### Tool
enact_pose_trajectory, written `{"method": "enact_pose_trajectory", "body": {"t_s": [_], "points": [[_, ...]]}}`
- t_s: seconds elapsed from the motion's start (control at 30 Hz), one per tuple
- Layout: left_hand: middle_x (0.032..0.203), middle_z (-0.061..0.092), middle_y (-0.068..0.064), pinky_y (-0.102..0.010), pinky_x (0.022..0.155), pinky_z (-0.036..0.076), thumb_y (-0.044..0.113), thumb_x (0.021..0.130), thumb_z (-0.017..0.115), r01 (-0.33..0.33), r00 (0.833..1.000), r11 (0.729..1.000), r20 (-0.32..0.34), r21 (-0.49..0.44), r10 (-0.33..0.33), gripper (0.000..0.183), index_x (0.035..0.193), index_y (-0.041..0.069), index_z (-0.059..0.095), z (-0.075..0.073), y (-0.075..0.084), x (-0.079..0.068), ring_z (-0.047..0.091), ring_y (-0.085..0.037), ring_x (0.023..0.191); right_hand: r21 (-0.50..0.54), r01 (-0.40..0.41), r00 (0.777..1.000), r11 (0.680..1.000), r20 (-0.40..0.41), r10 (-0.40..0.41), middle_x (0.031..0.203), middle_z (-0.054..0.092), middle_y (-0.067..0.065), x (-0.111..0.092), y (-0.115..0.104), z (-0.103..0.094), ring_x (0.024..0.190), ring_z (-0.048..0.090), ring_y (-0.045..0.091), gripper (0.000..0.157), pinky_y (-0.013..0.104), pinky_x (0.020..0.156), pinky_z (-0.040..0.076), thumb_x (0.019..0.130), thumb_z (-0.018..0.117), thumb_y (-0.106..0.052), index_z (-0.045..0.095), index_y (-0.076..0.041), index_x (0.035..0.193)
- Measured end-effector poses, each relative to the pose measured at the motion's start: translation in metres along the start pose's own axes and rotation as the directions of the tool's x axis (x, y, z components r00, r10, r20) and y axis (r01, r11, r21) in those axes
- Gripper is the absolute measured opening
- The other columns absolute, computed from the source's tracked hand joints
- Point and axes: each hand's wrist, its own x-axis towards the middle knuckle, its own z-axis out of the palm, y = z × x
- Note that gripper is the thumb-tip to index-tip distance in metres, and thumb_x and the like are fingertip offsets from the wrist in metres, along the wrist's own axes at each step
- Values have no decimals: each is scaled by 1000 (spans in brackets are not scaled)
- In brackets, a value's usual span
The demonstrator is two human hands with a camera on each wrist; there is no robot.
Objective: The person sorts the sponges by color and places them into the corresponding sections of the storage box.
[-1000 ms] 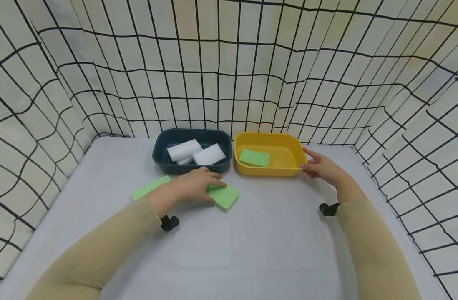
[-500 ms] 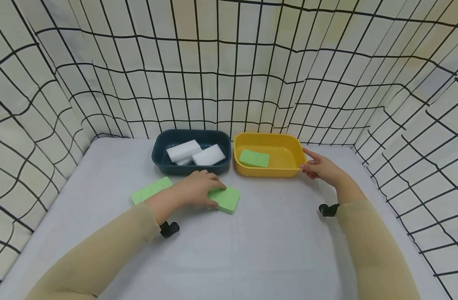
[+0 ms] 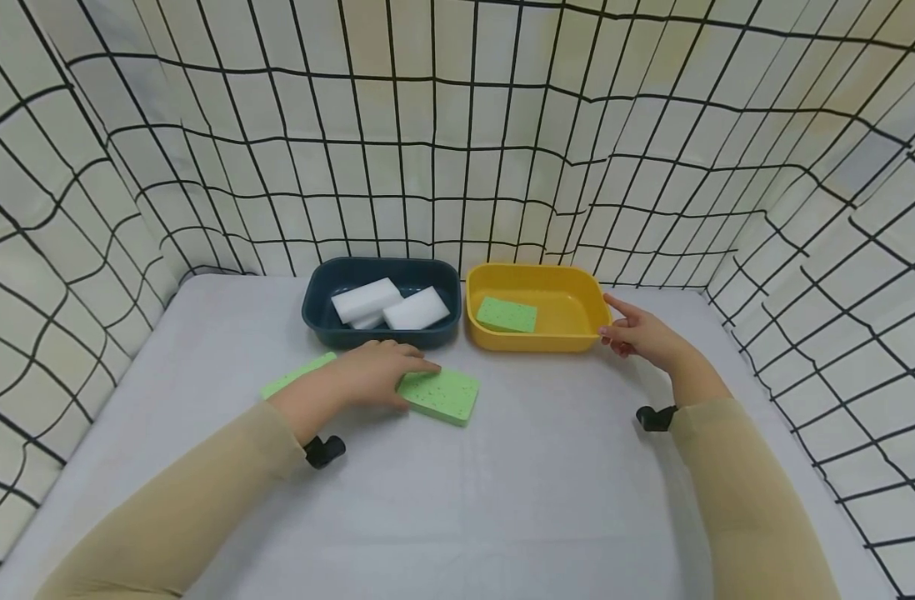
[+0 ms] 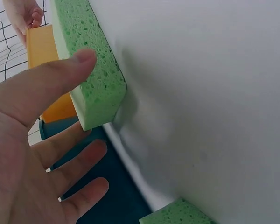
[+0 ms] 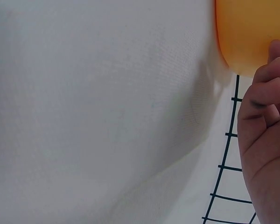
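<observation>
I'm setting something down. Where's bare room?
Free: white cloth tabletop between the beige sleeves, in front of the yellow rectangular plastic tub. Crowded: by the navy rectangular plastic tub, with the left hand and two green rectangular sponges.

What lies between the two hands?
In the head view: a green sponge at the left hand, then bare tabletop in front of the yellow bin, which the right hand touches.

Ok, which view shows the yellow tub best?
The head view: nearly all of the yellow tub shows, with its open top and the sponge inside. The left wrist view shows only part of its outside, behind another sponge; the right wrist view shows just a section cut off by the frame.
</observation>
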Motion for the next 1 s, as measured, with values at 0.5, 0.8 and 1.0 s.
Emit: {"method": "enact_pose_trajectory", "body": {"t_s": [0.5,0.8,1.0], "points": [[153,42,-3,-51,108,38,29,86,79,31,998,998,47,-49,-29,69,147,39,48,2,-5,-2,42,-28,138,-17,2,1000,1000,3,-2,106,66,19,-1,1,0,81,56,27,77,28,76,51,100,61,-32,12,-33,160],[152,43,-4,-50,105,41,31,88,76,-3,1000,997,11,-77,4,64,146,37,50,0,-7,-5,47,-27,133,-16,3,1000,1000,6,-3,105,66,19,0,-1,-1,81,56,29,77,28,76,51,100,61,-31,13,-32,160],[153,41,4,-45,99,46,42,90,73,-4,998,997,-60,-80,-1,60,145,45,48,-7,-6,-7,53,-21,124,-16,5,1000,1000,7,-5,106,66,19,0,-1,0,82,56,29,77,28,76,51,101,61,-30,13,-32,160]]}}
